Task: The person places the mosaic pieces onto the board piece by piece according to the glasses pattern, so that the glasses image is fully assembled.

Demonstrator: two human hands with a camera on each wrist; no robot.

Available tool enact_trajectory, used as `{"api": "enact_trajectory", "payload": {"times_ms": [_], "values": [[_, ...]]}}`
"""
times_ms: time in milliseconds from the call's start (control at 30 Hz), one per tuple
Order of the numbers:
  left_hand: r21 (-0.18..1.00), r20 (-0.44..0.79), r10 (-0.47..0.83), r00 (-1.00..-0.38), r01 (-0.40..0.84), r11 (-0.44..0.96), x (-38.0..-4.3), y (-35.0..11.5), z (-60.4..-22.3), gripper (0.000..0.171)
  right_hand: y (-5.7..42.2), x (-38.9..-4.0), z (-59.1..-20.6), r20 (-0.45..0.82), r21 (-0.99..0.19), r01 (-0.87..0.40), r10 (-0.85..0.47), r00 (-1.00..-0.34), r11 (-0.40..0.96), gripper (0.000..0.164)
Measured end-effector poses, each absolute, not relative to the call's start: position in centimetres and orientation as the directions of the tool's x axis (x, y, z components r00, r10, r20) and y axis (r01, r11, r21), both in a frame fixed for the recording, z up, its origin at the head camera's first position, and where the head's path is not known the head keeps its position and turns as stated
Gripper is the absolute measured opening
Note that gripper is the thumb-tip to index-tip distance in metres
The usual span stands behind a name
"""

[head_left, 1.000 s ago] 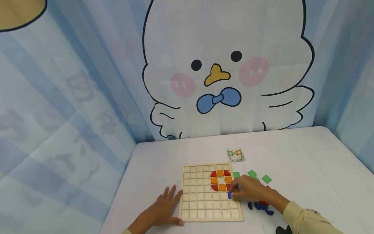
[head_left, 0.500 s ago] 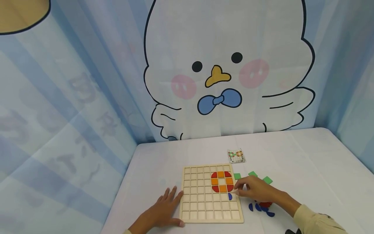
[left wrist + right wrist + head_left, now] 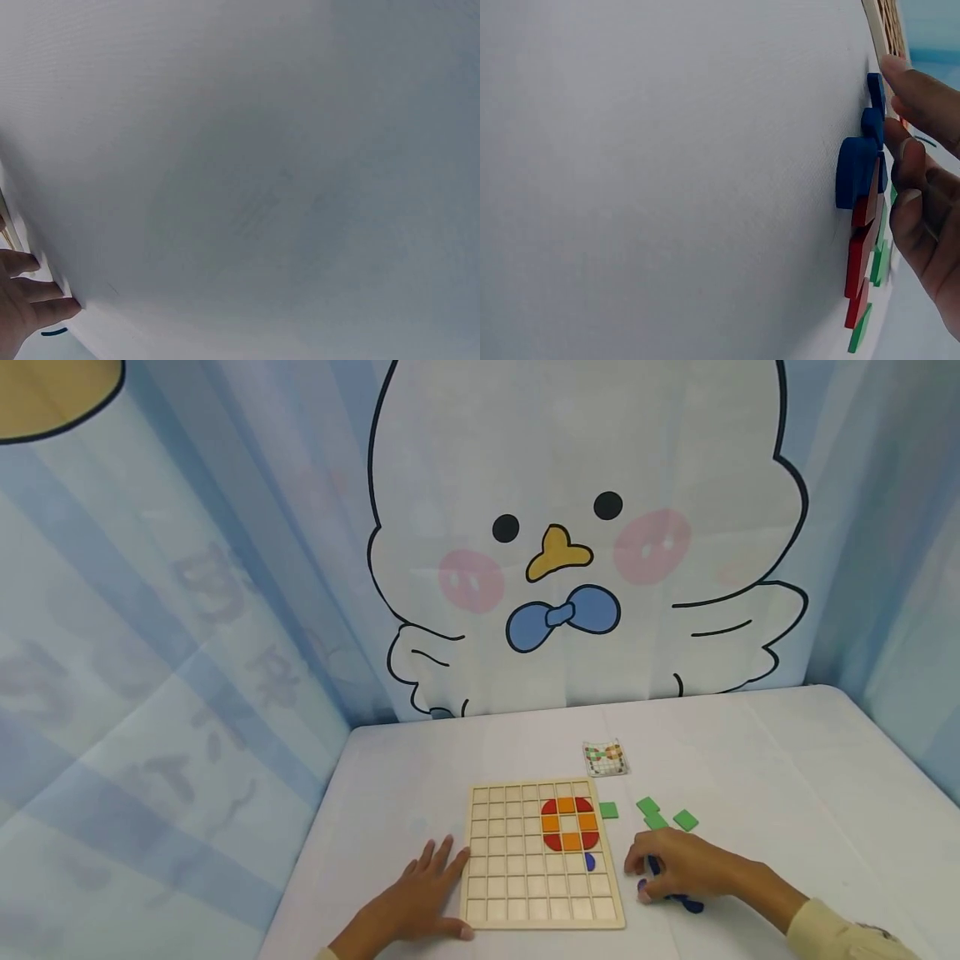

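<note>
My left hand (image 3: 420,897) lies with spread fingers against the left edge of a wooden grid board (image 3: 498,887). In the left wrist view its fingers (image 3: 46,291) sit at the lower left. Red rounded pieces (image 3: 552,842) and orange squares (image 3: 572,842) form a ring in the board's upper right cells. One blue half-round piece (image 3: 590,862) rests in a cell below the ring. My right hand (image 3: 686,864) hovers over loose blue pieces (image 3: 692,906) right of the board, thumb and fingers apart. In the right wrist view its fingertips come close to a blue piece (image 3: 875,88).
Green squares (image 3: 686,820) lie beyond my right hand, another green square (image 3: 608,810) beside the board's right edge. Red pieces (image 3: 859,262) lie beside the blue ones. A small pattern card (image 3: 605,758) lies behind the board. Printed curtains (image 3: 570,668) stand around the table.
My right hand has let go of the blue half-round piece on the board and moved right to the loose blue pieces. My left hand has stayed in place.
</note>
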State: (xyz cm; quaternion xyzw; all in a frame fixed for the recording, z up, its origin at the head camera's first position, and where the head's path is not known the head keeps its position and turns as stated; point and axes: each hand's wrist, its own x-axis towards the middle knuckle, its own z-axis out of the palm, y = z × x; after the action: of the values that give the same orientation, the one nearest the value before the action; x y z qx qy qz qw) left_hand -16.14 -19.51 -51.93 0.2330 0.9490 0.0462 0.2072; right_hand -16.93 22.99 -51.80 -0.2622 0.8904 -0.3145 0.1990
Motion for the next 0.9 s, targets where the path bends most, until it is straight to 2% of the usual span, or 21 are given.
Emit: {"api": "enact_trajectory", "payload": {"times_ms": [333, 533, 900], "values": [[0.192, -0.358, 0.469, -0.808, 0.428, 0.883, -15.83, -19.35, -51.74, 0.109, 23.16, -16.27, -52.11, -0.181, -0.637, -0.378, -0.607, -0.774, 0.672, 0.014], [0.187, -0.356, 0.466, -0.810, 0.427, 0.885, -15.89, -19.36, -51.68, 0.109, 23.09, -16.21, -52.08, -0.149, -0.611, -0.425, -0.624, -0.767, 0.668, 0.014], [0.168, -0.366, 0.449, -0.815, 0.417, 0.893, -16.07, -19.20, -51.63, 0.110, 23.48, -16.35, -51.68, -0.164, -0.608, -0.416, -0.619, -0.768, 0.677, 0.014]]}}
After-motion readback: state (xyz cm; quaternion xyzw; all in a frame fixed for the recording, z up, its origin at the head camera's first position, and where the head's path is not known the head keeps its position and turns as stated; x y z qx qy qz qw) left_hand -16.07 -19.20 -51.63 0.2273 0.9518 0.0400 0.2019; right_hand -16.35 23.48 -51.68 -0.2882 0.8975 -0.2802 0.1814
